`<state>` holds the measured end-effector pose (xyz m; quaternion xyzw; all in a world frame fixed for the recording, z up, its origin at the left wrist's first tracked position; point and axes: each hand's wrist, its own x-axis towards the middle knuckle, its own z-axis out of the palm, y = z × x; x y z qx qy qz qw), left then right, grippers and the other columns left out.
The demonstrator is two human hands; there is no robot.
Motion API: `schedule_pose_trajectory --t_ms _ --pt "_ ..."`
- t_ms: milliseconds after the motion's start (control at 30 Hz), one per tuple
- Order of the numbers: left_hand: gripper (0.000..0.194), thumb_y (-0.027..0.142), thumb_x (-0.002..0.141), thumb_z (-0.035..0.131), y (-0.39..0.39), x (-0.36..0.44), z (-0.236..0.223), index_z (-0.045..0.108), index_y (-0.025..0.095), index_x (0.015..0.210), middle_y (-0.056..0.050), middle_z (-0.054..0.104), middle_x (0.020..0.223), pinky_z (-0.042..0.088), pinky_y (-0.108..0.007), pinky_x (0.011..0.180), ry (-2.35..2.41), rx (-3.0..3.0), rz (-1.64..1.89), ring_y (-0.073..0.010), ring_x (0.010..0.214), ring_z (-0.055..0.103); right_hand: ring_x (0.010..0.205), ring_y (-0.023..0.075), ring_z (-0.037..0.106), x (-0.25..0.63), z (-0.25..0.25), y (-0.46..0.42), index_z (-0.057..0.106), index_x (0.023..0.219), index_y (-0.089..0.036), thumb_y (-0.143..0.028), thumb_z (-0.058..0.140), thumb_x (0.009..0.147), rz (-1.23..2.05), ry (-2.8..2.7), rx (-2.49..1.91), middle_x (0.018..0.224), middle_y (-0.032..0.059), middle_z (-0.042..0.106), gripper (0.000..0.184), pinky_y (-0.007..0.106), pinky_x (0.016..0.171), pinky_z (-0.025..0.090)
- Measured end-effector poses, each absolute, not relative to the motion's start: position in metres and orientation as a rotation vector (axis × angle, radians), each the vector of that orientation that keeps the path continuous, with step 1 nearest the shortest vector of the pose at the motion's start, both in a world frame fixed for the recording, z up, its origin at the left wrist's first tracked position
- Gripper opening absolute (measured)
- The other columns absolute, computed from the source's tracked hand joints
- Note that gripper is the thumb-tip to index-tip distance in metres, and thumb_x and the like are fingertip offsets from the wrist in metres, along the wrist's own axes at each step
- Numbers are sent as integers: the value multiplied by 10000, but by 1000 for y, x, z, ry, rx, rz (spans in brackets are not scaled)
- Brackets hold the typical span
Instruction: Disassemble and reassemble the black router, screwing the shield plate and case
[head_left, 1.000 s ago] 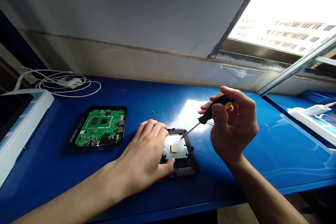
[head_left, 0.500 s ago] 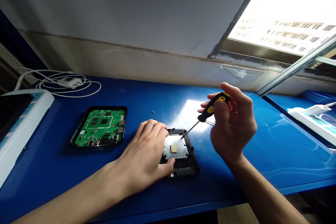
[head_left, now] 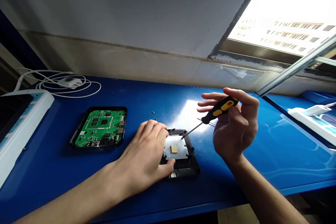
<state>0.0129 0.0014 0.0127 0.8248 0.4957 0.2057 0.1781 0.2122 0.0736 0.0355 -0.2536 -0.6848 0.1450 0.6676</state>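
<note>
My right hand (head_left: 236, 126) grips a black and yellow screwdriver (head_left: 220, 109), its thumb and index finger on the handle and the other fingers spread. The slanted shaft reaches down-left, with its tip at the upper right corner of a silver metal plate (head_left: 181, 151). That plate, with a small beige square pad (head_left: 173, 149) on it, lies in a black plastic cover (head_left: 193, 168). My left hand (head_left: 147, 150) is curled over the cover's left side, fingers at the far edge and thumb at the near one, holding it against the blue table.
Left of my hands, a black case holds a green circuit board (head_left: 101, 126). Tiny screws (head_left: 153, 112) lie beyond my left hand. A thin metal rod (head_left: 202, 120) lies behind the screwdriver. A white adapter (head_left: 70, 82) with coiled cable and a white-framed device (head_left: 47, 99) are at left.
My right hand and the screwdriver handle have shifted right and slightly lower, so the shaft leans more. The tip stays at the plate's corner. My left hand and the cover keep still.
</note>
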Motion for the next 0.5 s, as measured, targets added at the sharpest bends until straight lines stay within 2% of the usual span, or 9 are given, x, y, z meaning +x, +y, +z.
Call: schedule_pose_trajectory --t_ms 167,333,400,500 --pt "311 307 828 726 1 12 13 576 190 1074 -120 634 1284 456 -526 1056 1393 2350 609 -346 1238 513 670 161 682 213 35 74 671 1224 -319 -264 680 933 105 -1593 -682 909 -3 651 296 358 567 641" --pt "301 303 826 726 1 12 14 586 182 1064 -121 640 1261 464 -513 1048 1414 2342 599 -340 1219 526 702 212 726 212 34 74 645 1200 -302 -224 472 991 323 -1504 -636 987 30 773 283 392 548 617" --pt "312 308 828 726 0 12 14 590 176 1075 -126 639 1268 463 -510 1049 1414 2347 591 -342 1226 521 729 219 740 212 34 74 640 1190 -292 -236 463 993 362 -1502 -642 1038 36 777 271 394 553 618" --pt "324 314 833 730 0 12 15 597 172 1092 -125 633 1281 454 -514 1060 1416 2342 581 -343 1239 514 711 182 719 213 35 74 655 1223 -301 -260 548 995 243 -1553 -709 990 27 715 256 361 557 634"
